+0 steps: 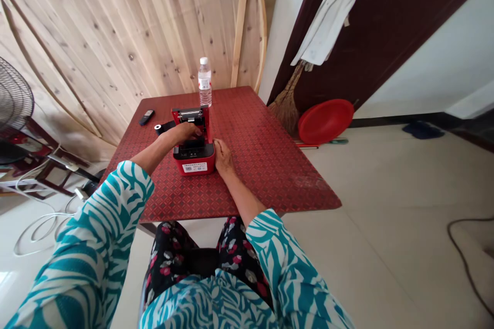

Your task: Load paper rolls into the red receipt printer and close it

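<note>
Tabletop (258, 159) bears opened red-black device (195, 154); left hand (186, 132) and right hand (224, 157): grip unclear.

Left hand (188, 132): in the opened printer (193, 154), fingertips partly hidden
Right hand (224, 157): touching the printer's right side
Printer: red and black, lid (190, 114) up, white label (195, 167) in front
Roll (166, 126): black, white-ended, just left of the printer
Remote (146, 116): black, farther left
Bottle (205, 83): upright behind the printer
Tabletop (266, 169): red, patterned
Door (397, 25): dark, white towel (328, 23) hanging before it
Broom (286, 105): beside the red basin (326, 121)
</note>
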The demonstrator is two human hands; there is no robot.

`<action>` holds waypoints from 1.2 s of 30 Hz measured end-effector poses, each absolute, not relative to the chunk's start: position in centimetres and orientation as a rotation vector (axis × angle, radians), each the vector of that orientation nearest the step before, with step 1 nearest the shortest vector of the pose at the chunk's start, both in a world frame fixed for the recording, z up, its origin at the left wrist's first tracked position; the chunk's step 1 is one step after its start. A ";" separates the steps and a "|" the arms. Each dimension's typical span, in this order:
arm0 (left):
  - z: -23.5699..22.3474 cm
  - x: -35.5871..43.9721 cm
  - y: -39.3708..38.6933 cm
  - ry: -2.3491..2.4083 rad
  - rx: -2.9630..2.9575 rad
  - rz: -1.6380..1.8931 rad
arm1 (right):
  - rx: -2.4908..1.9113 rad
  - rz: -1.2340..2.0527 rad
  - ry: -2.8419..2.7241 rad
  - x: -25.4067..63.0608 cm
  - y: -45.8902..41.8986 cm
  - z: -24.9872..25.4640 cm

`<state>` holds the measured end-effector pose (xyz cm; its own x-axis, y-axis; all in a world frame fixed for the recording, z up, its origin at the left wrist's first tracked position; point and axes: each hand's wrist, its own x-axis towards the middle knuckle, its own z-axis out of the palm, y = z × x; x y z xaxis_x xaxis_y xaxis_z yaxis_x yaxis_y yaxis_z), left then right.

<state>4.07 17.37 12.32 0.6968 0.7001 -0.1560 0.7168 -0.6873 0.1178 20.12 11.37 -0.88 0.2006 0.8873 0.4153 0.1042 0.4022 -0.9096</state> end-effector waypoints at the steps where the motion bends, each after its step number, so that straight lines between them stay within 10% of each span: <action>1: 12.1 4.1 17.5 1.170 2.732 -0.166 | -1.033 0.711 -1.258 20.1 11.4 -0.9; 18: 13.3 3.7 14.1 1.482 2.698 0.024 | -1.049 0.739 -1.263 20.3 11.3 -0.8; 29: 12.5 -4.1 11.9 1.023 1.973 1.531 | -1.033 0.781 -1.236 20.6 10.8 -0.7; 36: 8.9 -11.2 12.2 1.118 1.477 1.817 | -1.065 0.834 -1.234 21.0 10.5 -1.0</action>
